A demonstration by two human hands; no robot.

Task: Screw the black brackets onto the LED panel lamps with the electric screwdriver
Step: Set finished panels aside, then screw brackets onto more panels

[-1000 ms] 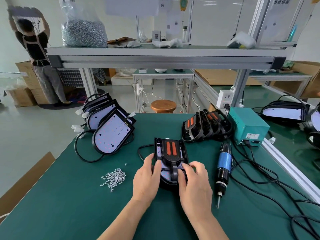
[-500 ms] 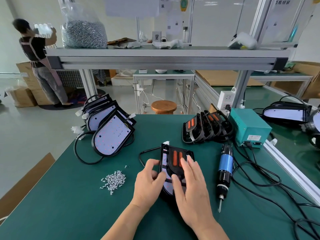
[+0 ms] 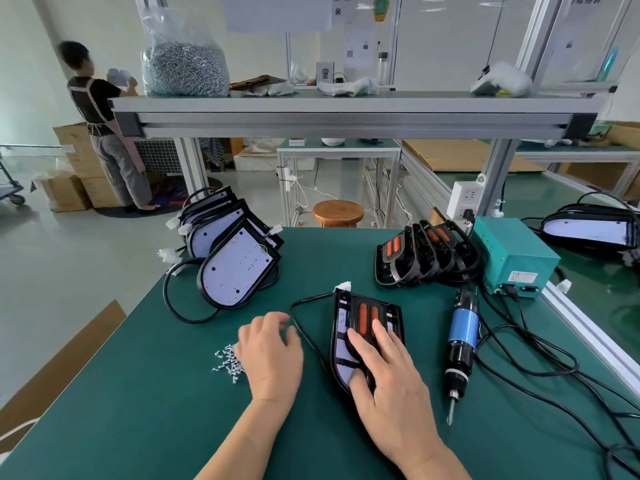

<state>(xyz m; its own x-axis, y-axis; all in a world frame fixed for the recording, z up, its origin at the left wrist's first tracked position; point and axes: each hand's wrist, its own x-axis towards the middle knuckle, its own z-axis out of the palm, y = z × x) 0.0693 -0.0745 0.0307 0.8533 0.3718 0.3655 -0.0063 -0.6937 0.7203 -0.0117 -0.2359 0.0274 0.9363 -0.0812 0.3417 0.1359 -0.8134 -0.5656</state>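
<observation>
An LED panel lamp (image 3: 341, 341) lies on the green table (image 3: 156, 393) with a black bracket (image 3: 367, 315) bearing two orange strips on top. My right hand (image 3: 388, 375) rests flat on the bracket, fingers straight. My left hand (image 3: 270, 351) hovers left of the lamp, over the edge of a pile of small screws (image 3: 228, 362), fingers loosely bent and holding nothing that shows. The electric screwdriver (image 3: 462, 344), blue and black, lies right of the lamp, tip pointing toward me.
A stack of bare lamps (image 3: 239, 268) with black cables sits at the back left. Finished lamps with brackets (image 3: 422, 258) lean at the back right beside a teal power box (image 3: 512, 258). Black cables (image 3: 554, 372) trail across the right side. A person stands far left.
My left hand has let go of the lamp and moved left to the screw pile. My right hand now rests flatter on the bracket, and the lamp has turned slightly.
</observation>
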